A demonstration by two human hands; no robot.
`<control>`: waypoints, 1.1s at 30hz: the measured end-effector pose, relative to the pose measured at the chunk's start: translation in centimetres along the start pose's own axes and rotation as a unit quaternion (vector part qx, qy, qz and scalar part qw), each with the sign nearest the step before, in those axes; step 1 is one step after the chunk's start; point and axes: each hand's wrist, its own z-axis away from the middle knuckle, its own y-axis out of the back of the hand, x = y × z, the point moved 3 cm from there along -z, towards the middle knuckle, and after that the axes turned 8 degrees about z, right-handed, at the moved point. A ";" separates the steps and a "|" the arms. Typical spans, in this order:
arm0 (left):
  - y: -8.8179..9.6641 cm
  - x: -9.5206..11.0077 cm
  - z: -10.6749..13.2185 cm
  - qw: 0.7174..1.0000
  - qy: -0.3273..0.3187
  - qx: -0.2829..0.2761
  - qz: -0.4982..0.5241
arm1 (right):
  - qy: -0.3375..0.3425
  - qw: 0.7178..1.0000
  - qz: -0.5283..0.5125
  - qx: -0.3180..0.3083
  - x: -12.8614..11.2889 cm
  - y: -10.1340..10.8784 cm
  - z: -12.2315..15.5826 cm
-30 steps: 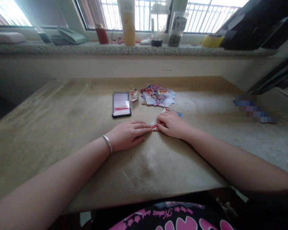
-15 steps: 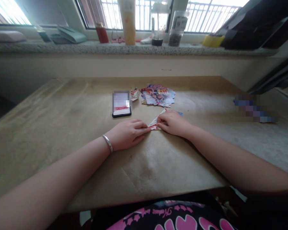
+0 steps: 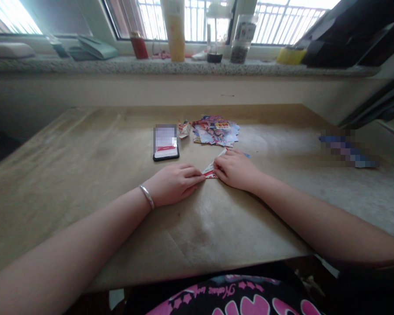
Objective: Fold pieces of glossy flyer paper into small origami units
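A small piece of folded paper (image 3: pixel 210 168), white with red print, lies on the table with a pointed left corner. My left hand (image 3: pixel 174 184), a silver bangle at its wrist, rests on the tabletop. Its fingers are stretched out, their tips touching the paper's left corner, and the thumb lies apart from it. My right hand (image 3: pixel 234 168) has its fingers curled down onto the paper and covers most of it. A blue bit of paper shows behind that hand.
Beyond my hands a phone (image 3: pixel 166 148) lies on the table (image 3: pixel 118 144). Beside it are a small folded paper piece (image 3: pixel 184 130) and a pile of colourful printed paper (image 3: pixel 216 131). A blurred-out item (image 3: pixel 348 151) lies far right. Bottles and jars line the windowsill (image 3: pixel 197 68).
My right hand's fingers have shifted slightly on the paper, the thumb now tucked closer under them. My left hand has barely moved.
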 end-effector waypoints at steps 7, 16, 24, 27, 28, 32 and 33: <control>-0.1 -0.1 -0.2 1.000 -0.001 -0.003 -0.002 | 0.005 0.999 0.028 0.036 -1.6 0.3 0.1; 0.1 -0.3 -0.2 1.000 -0.004 -0.008 0.029 | -0.040 0.996 -0.075 -0.001 0.0 -0.7 -0.6; 0.1 -0.4 -0.2 0.999 0.003 -0.012 0.037 | -0.039 0.996 -0.080 0.007 0.1 -0.9 -0.7; 0.2 -0.5 -0.3 1.000 0.003 -0.007 0.030 | -0.039 0.995 -0.087 0.011 0.1 -0.9 -0.7; 0.2 -0.5 -0.3 1.000 0.002 -0.006 0.028 | -0.041 0.995 -0.090 0.010 0.0 -0.9 -0.7; 0.1 -0.5 -0.5 1.000 -0.008 -0.008 0.026 | -0.042 0.995 -0.095 0.004 -0.1 -0.9 -0.7; 0.1 -0.5 -0.5 1.000 -0.009 -0.010 0.025 | -0.043 0.994 -0.096 0.003 -0.1 -0.9 -0.7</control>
